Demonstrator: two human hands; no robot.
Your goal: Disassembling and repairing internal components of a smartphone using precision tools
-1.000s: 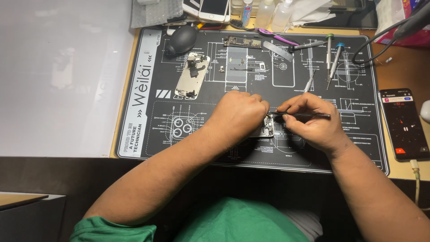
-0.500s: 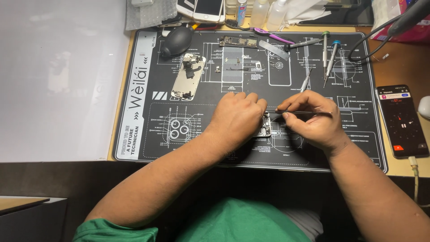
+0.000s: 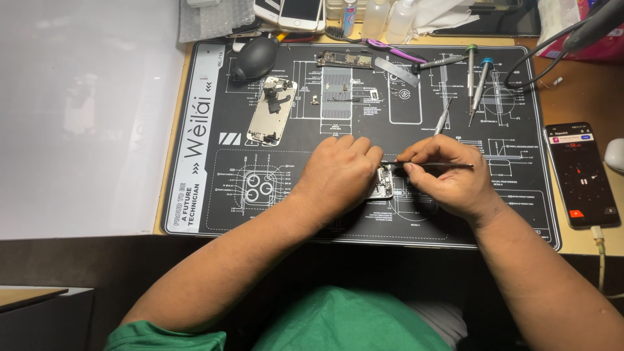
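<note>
My left hand (image 3: 341, 170) stays clamped on the small phone part (image 3: 382, 182); my right-hand fingers (image 3: 416, 156) still pinch the tweezers (image 3: 432, 166), position unchanged.

The left hand (image 3: 341, 170) is pressing down on a small opened device (image 3: 382, 182) lying on the black repair mat (image 3: 214, 195). The right hand (image 3: 448, 174) is pinching a thin metal tool (image 3: 432, 166), its tip resting at the device.

Bare mat (image 3: 520, 214) right of hands
</note>
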